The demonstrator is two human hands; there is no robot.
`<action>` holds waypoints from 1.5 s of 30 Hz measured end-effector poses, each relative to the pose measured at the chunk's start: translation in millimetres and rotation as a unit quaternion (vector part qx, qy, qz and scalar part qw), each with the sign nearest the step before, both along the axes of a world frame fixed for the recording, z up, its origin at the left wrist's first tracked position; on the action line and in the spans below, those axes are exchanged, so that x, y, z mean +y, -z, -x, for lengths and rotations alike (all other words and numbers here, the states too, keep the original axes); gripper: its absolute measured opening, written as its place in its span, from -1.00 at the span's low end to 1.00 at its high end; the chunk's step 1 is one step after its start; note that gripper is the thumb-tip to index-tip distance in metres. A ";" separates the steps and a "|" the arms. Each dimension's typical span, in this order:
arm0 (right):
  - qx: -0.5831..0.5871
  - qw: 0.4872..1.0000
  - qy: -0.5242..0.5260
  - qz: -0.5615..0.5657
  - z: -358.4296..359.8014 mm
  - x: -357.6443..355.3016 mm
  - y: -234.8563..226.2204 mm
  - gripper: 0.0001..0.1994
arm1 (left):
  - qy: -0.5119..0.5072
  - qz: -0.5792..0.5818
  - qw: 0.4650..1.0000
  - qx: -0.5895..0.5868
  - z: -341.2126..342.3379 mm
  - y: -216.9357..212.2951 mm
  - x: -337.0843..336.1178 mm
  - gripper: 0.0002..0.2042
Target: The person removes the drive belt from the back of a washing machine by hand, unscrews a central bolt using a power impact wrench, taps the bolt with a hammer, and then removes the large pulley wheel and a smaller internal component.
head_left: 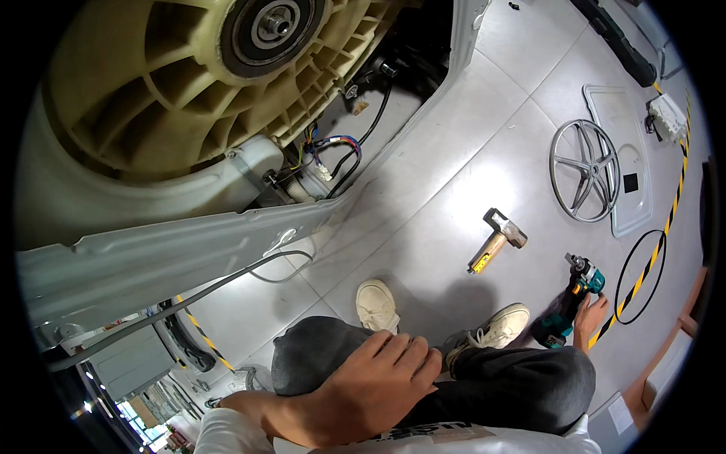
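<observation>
My left hand (382, 390) rests over my bent left leg with its fingers curled down. Its palm and fingertips are hidden, so whatever may be under them does not show. Low at the right, my right hand (590, 319) has its fingers on the motor end of a teal and black cordless impact wrench (590, 280). The wrench is close to the floor beside my right shoe, its square metal nose pointing up and to the left and its battery near the shoe. A hammer (499, 238) with a wooden handle lies on the floor to the left of the wrench.
An opened washing machine fills the upper left, with its cream tub (174, 98), loose wires (340, 144) and grey casing edge (189, 261). At the right lie a spoked pulley (586, 170), a grey panel (631, 151), a black belt (622, 291) and striped floor tape (675, 200). A grey hose (204, 291) crosses the left.
</observation>
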State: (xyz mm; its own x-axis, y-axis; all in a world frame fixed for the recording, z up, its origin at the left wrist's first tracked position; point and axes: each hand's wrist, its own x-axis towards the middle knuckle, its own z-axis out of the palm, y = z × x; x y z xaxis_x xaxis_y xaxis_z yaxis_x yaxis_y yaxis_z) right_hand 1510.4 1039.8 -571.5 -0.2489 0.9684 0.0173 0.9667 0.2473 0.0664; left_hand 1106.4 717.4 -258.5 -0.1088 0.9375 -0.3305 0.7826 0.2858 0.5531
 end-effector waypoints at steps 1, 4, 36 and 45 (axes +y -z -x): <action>-0.004 1.000 0.009 -0.002 -9.2 -6.2 1.3 -0.58 | -0.002 -0.007 1.000 0.002 0.9 0.6 -1.4 -0.66; -0.012 0.999 0.045 0.005 -26.5 -17.7 8.9 -0.53 | 0.001 -0.005 1.000 0.008 0.9 0.8 -4.5 -0.66; 0.083 0.950 0.227 0.198 -20.2 -35.6 42.3 -0.44 | 0.020 0.090 0.996 -0.014 -3.9 -1.2 20.1 -0.64; 0.050 0.951 0.250 0.173 -7.9 -41.7 36.9 -0.44 | -0.009 0.066 0.997 -0.050 -3.9 -1.4 39.1 -0.62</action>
State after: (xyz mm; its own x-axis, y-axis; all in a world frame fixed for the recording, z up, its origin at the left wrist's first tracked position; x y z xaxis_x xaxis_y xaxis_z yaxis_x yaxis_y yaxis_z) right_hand 1518.3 998.1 -608.4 0.2305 0.9174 -0.3244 0.9665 -0.2546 -0.0332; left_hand 1110.4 756.5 -257.1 -0.0854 0.8831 -0.4614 0.7202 0.3747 0.5838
